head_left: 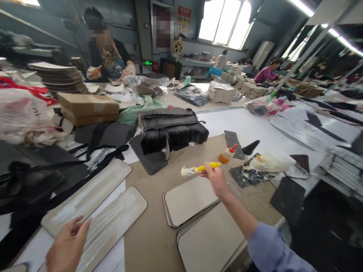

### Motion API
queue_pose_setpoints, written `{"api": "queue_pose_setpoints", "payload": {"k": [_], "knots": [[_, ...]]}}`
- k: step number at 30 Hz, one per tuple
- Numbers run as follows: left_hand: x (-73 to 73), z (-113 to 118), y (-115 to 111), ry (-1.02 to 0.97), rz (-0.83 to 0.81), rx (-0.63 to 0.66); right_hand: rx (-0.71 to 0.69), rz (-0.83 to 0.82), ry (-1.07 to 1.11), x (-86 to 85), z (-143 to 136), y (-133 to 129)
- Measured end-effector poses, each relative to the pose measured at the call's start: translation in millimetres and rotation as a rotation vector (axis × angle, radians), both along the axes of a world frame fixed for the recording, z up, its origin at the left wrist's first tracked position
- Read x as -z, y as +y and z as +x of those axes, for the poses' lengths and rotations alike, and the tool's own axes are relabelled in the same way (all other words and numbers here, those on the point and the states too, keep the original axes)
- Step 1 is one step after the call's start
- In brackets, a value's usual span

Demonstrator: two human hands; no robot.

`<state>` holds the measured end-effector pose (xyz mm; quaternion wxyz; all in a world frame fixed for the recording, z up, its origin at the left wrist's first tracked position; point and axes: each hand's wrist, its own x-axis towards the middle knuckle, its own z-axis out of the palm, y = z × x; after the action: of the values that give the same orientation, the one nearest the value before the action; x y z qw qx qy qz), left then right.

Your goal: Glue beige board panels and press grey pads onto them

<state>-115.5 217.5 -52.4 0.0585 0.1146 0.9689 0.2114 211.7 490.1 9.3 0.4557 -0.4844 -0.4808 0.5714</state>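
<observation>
Brush [201,169] with a yellow handle and pale, white-smeared bristles, held just below the view's centre, over the desk [150,177]. The right hand [217,181] pinches its handle between thumb and fingers. From the brush, a bottle [226,155] with a red nozzle and amber contents is near at 2 o'clock; two stacks of rounded beige boards [191,200] lie at 6 o'clock. At 8 o'clock are two long boards [113,223] streaked with white, the left hand [68,245] over them, fingers bent and thumb out; whether it touches them, I cannot tell. A cloudy plastic bag [272,161] sits at 3 o'clock, a bundle of black pieces [172,130] at 11, a cardboard box [89,109] at 10. Farther off at 11, a person [110,56] and a green lit sign [147,63]. The red poster [184,19] at 12 and the white bag [22,113] near 10 carry writing too unclear to read.
</observation>
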Motion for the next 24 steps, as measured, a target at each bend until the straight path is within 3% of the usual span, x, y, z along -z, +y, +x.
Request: {"api": "queue_pose_setpoints", "payload": {"k": [3,7,10,13,19,24], "knots": [[-7.0,83.9,44.5,-0.211,0.181,0.281,0.321,0.022,-0.128,8.4,115.1,31.3],[23.5,168.3,85.6,-0.348,0.248,0.438,0.586,0.137,-0.542,17.3,247.4,76.0],[46.7,201.9,100.9,-0.235,0.125,0.510,0.599,0.249,-0.808,19.8,307.4,111.1],[57.5,216.1,105.3,-0.085,-0.008,0.541,0.506,0.294,-0.889,22.8,331.3,143.9],[62.1,219.1,108.0,-0.066,-0.066,0.491,0.227,0.343,-1.064,34.3,335.4,196.3],[43.3,231.6,115.9,-0.065,-0.111,0.411,-0.032,0.405,-1.137,48.2,330.1,212.0]]}}
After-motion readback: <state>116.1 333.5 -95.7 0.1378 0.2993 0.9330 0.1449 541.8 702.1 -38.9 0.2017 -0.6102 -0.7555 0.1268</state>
